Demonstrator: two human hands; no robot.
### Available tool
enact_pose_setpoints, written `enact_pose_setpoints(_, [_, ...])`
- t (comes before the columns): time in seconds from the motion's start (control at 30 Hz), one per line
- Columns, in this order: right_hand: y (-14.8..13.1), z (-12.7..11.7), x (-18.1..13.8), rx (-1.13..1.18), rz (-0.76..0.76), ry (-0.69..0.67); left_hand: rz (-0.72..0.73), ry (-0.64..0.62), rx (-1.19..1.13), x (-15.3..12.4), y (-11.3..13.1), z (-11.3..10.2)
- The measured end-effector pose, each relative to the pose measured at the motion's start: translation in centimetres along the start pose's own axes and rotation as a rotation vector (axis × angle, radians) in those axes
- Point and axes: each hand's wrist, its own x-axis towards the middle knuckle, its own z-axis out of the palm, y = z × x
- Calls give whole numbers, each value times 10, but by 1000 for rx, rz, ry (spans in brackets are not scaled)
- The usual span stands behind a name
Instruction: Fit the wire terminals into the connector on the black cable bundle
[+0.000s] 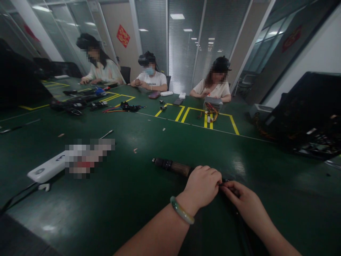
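A dark rod-like thing (pixel 181 168) with a brown middle, black ringed sections and a small metal tip lies slanting across the green table. My left hand (pixel 201 186), with a bangle at the wrist, is wrapped over its near part and hides much of it. Close against it, my right hand (pixel 243 199) pinches a thin dark piece (pixel 226 181) at the near end, between thumb and fingertips. Whether this piece is part of the rod I cannot tell. Below my right hand a dark cable or strap (pixel 241 224) runs down toward the front edge.
At left lie a white bar-shaped device (pixel 50 166) with a black cord and a blurred-out patch. Cable bundles (pixel 125 106) and yellow tape marks (pixel 234 124) are farther back. Three people (pixel 150 80) sit across the table. A black case (pixel 311 110) with wires stands at right.
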Motion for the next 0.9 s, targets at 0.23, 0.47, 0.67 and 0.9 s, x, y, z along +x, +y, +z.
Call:
enact_pose_setpoints(0.23, [0,4,0,18,-4,25,16,15,-6,-1,-1,0])
enact_pose_setpoints(0.47, [-13,6,-1,-8,39,76,28,10,30,-1,1,-2])
enact_pose_setpoints(0.67, [-25,5,-3,-90,3,146,38,26,-10,-3,5,-5])
enact_pose_setpoints(0.9, [-34,4,-7,-164,-143,269,17,31,-23,-5,10,-8])
